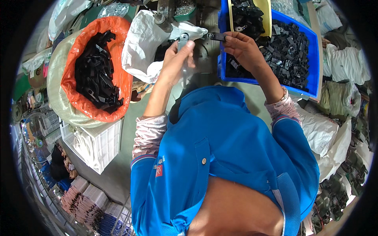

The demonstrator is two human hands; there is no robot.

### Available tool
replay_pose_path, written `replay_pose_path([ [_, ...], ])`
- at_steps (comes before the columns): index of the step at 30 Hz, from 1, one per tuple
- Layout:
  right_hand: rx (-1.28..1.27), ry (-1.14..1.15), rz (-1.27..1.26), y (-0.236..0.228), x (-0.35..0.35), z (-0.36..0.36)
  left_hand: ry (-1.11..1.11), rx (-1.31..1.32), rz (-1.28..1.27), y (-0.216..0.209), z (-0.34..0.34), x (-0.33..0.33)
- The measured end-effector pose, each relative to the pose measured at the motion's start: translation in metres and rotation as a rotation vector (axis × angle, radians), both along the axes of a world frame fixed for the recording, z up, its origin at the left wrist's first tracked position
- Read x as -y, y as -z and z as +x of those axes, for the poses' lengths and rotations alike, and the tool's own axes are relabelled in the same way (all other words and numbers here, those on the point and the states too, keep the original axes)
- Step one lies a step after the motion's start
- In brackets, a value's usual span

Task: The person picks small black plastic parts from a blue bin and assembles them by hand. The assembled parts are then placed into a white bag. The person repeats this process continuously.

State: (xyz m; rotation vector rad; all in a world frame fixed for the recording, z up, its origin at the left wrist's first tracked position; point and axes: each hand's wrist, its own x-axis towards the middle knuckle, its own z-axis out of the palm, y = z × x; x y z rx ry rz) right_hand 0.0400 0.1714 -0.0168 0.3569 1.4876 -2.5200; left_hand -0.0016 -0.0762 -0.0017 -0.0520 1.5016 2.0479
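Note:
My left hand is closed, thumb up, around a slim grey piece with a round, ringed end; its kind I cannot make out. To the right, my right hand pinches a small black part between thumb and fingertips, its ringed tip pointing left. The two hands are apart. Under and beside the right hand stands a blue bin of small black parts. A white sack lies just left of my left hand.
An orange bag full of long black parts rests on a white crate at left. A yellow tray with black parts sits in the blue bin. White sacks are piled at right. A fan stands far left.

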Motion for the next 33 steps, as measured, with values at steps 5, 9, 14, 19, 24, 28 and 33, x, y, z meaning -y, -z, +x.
replay_pose_path([
  [5, -0.048, -0.045, -0.083, -0.012, -0.014, -0.001, 0.125, -0.004, 0.062, -0.011, 0.009, 0.001],
  [9, -0.136, -0.086, -0.037, -0.024, -0.02, -0.005, 0.237, -0.198, -0.218, -0.019, 0.017, -0.008],
  [14, -0.18, -0.081, 0.107, -0.029, -0.018, -0.005, 0.275, -0.083, -0.029, -0.012, 0.023, -0.021],
  [19, -0.186, -0.082, 0.271, -0.027, -0.02, -0.004, 0.329, -0.05, 0.015, -0.014, 0.026, -0.03],
  [24, -0.246, -0.133, 0.415, -0.03, -0.024, -0.002, 0.318, 0.003, 0.062, -0.008, 0.028, -0.033],
  [28, -0.271, -0.181, 0.557, -0.034, -0.028, -0.006, 0.301, -0.006, 0.058, -0.005, 0.03, -0.033],
  [33, -0.263, -0.246, 0.588, -0.029, -0.032, -0.013, 0.257, 0.007, 0.079, 0.0, 0.035, -0.037],
])
